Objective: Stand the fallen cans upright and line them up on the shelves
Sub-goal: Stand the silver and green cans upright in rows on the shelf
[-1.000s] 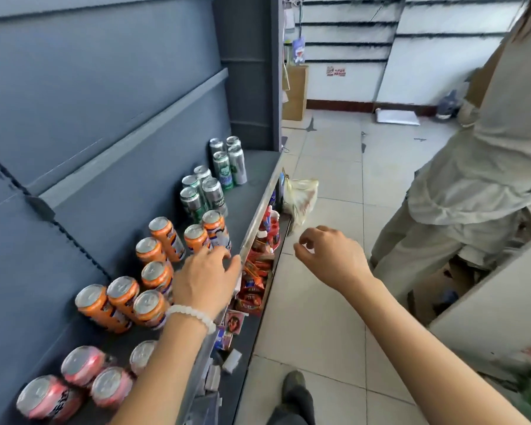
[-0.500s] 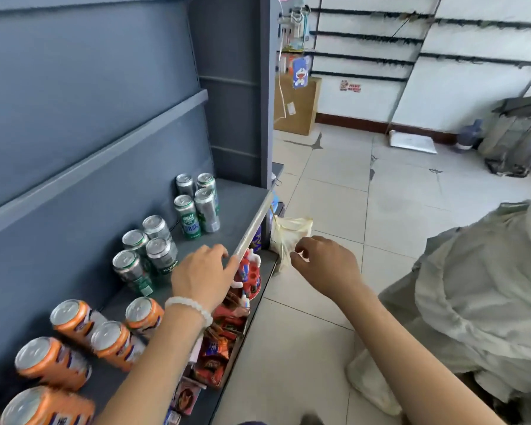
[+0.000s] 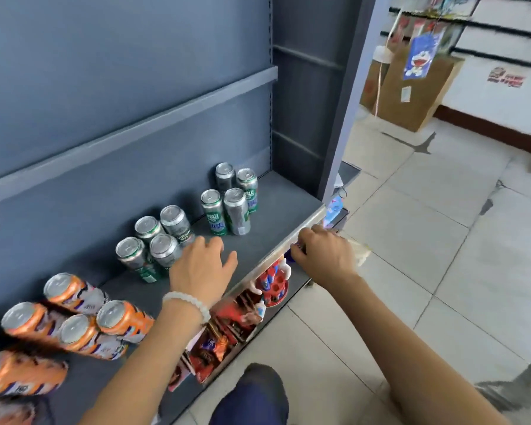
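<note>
**Grey shop shelf, cans standing**

A grey shelf (image 3: 258, 216) is running toward 1 o'clock. Orange cans (image 3: 74, 320) are standing at 9 o'clock. The left hand (image 3: 201, 268) is hovering, fingers apart, empty. The right hand (image 3: 325, 256) is curling onto the shelf edge (image 3: 276, 256). Green cans (image 3: 230, 204) are standing at 12 o'clock.

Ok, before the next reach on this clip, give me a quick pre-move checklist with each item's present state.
1. Left hand free to grasp: ok, fingers spread over the shelf, holding nothing.
2. Right hand free: cannot tell, fingers curled at the shelf's front edge.
3. Silver-green cans upright: ok.
4. Dark green cans upright: ok.
5. Orange cans upright: ok, grouped, though blurred.
6. Any fallen can in view: cannot tell, none visible here.
</note>
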